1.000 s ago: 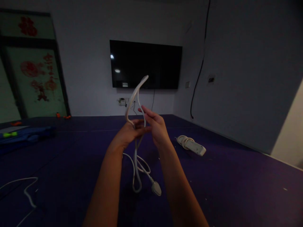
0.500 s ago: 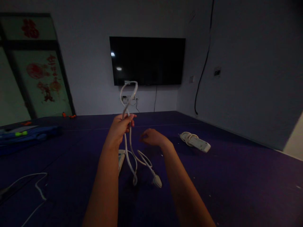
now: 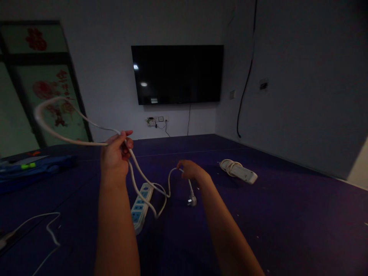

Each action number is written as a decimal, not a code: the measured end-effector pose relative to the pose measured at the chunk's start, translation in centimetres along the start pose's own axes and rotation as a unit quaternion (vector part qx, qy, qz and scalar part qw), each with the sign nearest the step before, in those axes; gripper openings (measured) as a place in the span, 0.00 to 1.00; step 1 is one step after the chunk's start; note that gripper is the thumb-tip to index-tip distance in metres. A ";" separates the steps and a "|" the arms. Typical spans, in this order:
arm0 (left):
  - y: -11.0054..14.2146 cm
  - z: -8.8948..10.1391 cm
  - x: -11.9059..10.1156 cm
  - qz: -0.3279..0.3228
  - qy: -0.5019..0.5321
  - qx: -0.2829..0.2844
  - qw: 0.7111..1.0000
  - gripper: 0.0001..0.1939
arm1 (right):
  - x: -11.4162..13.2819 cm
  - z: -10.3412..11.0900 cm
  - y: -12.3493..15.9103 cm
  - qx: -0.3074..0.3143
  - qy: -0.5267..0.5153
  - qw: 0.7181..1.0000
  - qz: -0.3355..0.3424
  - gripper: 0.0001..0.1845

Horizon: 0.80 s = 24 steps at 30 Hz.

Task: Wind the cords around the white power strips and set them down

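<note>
A looped white power cord [image 3: 140,168] runs through my left hand [image 3: 116,151], which is closed on it. Its large loop sticks out to the left, in front of the glass door. Between thumb and fingers, my right hand [image 3: 189,170] pinches the same cord close to its plug end. From there the plug [image 3: 192,200] hangs with its metal pins showing. Below the hands lies a white power strip [image 3: 142,203] with blue socket faces, on the purple floor; my left forearm partly covers it.
A second power strip [image 3: 243,172], wrapped in its own cord, lies to the right. At far left are blue cloth [image 3: 54,164] and a thin white cable [image 3: 53,230]. A television [image 3: 178,74] hangs on the wall, and a black cable [image 3: 244,92] hangs at right.
My left hand has moved left, swinging the cord loop leftward. My right hand has taken hold of the cord near the plug, lifting it. More of the power strip shows.
</note>
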<state>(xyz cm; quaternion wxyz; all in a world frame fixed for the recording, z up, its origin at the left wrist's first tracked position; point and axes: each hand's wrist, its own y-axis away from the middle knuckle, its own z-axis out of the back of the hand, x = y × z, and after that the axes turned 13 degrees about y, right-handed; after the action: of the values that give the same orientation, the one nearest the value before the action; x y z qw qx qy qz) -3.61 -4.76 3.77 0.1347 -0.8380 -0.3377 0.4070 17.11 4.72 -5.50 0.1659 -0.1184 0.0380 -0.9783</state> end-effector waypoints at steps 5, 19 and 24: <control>0.3 0.6 -2.4 -0.027 0.039 -0.067 0.997 0.13 | -2.2 0.6 -0.2 -0.146 0.007 0.988 -0.056 0.18; 0.3 -0.3 -1.6 0.070 0.223 -0.019 0.972 0.22 | 3.9 -5.4 -3.5 -0.223 -0.198 0.945 0.136 0.19; -0.1 0.0 -1.1 0.053 0.269 -0.042 0.961 0.21 | 5.0 -6.9 -4.2 -0.230 -0.286 0.918 0.151 0.17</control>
<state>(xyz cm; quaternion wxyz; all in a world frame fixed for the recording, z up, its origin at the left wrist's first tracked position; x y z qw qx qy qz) -4.11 -5.42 4.44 0.1629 -0.9382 -0.2607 0.1589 9.52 7.20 -10.60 0.2836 -0.4207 0.2307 -0.8302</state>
